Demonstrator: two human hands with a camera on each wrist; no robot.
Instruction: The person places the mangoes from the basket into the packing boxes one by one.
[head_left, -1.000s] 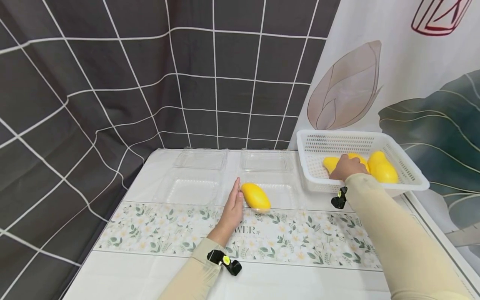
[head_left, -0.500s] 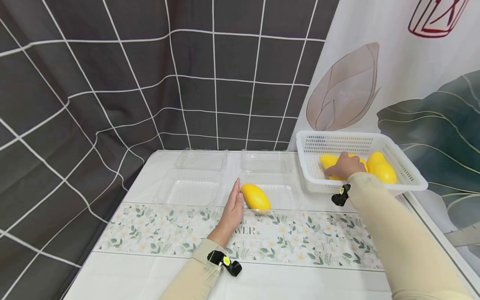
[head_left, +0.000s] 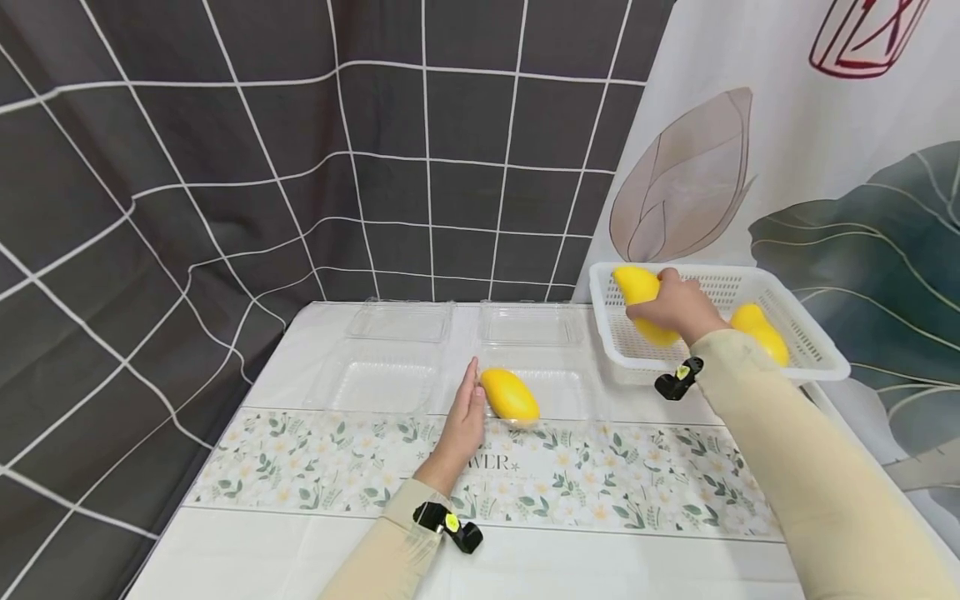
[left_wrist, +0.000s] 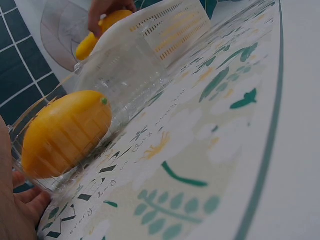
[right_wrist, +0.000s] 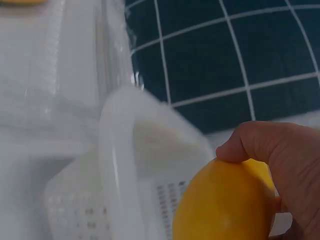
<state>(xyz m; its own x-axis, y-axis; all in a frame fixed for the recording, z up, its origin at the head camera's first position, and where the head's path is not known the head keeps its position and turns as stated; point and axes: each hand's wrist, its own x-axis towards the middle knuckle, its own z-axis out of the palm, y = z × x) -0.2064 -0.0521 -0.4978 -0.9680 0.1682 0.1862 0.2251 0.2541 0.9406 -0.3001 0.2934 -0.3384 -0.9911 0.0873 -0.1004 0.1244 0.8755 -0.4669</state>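
Right hand (head_left: 681, 307) grips a mango (head_left: 634, 285) over the basket (head_left: 723, 287); left hand (head_left: 463, 418), fingers straight, lies beside a tray (head_left: 572, 392) holding a second mango (head_left: 510, 395).

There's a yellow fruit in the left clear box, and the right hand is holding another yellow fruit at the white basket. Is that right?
Not quite: the yellow fruit is in the right clear box, not the left one; the head view shows it. The right hand does hold another at the white basket.
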